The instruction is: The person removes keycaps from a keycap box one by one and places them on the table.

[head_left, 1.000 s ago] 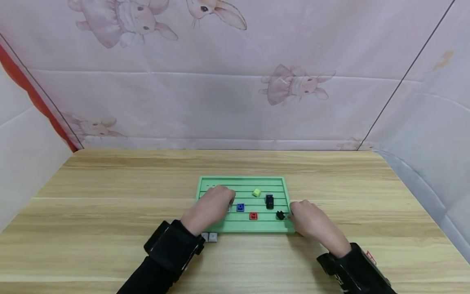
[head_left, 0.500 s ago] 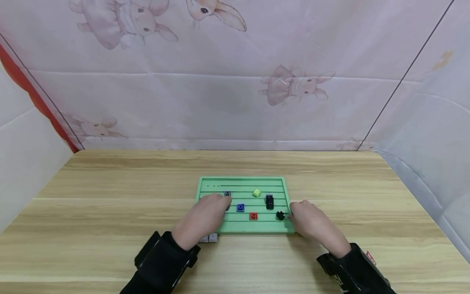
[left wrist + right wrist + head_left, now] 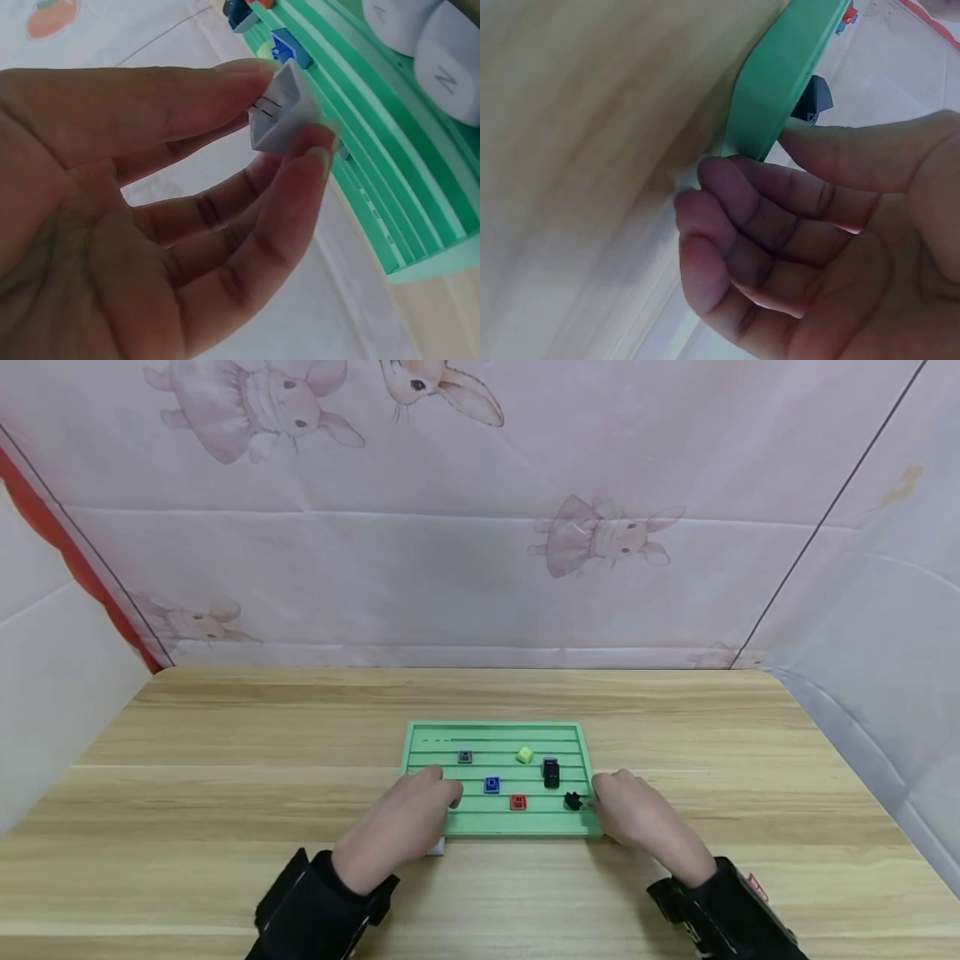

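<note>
My left hand is over the left front part of the green ridged tray. Its thumb and fingertips pinch a pale grey keycap, with the hollow underside showing in the left wrist view. At the tray's right edge, my right hand grips the rim between the thumb and curled fingers. Standing on the tray are a blue piece, a red piece, a yellow-green piece, a grey-purple piece, a tall black piece and a small black piece.
Light keycaps, one lettered N, lie at the tray's front; the left hand partly covers them in the head view. The wooden table surrounds the tray. A rabbit-print cloth rises behind it.
My left hand has drawn back toward me and left, uncovering the grey-purple piece. A whitish piece seen beside its fingers no longer shows on the tray. My right hand has stayed put.
</note>
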Demonstrator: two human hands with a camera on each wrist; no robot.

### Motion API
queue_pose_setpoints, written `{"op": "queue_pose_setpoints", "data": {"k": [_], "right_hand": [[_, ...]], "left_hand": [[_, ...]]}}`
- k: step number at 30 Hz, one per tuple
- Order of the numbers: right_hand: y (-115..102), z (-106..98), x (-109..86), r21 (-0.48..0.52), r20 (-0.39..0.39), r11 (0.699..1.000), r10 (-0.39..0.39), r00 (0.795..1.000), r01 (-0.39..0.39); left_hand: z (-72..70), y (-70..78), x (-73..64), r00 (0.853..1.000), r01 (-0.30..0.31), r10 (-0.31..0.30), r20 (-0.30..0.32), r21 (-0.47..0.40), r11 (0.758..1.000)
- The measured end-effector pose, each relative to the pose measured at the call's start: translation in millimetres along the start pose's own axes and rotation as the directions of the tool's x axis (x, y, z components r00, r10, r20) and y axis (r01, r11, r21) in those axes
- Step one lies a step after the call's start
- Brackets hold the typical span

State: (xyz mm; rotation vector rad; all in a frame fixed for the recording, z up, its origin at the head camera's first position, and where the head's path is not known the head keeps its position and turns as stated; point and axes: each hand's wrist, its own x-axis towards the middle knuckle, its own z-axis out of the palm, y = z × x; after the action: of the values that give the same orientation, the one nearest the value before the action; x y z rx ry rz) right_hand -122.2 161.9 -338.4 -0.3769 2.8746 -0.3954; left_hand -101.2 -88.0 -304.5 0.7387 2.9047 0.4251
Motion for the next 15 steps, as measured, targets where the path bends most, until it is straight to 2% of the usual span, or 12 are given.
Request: {"op": "queue_pose_setpoints", "data": {"k": [15], "right_hand": [[0.7, 0.5, 0.4, -0.009, -0.005, 1.0, -0.002, 1.0, 0.001]], "left_hand": [[-3.0, -0.7, -7.1, 1.0, -0.001, 0.0, 0.024, 0.025, 1.0]]}}
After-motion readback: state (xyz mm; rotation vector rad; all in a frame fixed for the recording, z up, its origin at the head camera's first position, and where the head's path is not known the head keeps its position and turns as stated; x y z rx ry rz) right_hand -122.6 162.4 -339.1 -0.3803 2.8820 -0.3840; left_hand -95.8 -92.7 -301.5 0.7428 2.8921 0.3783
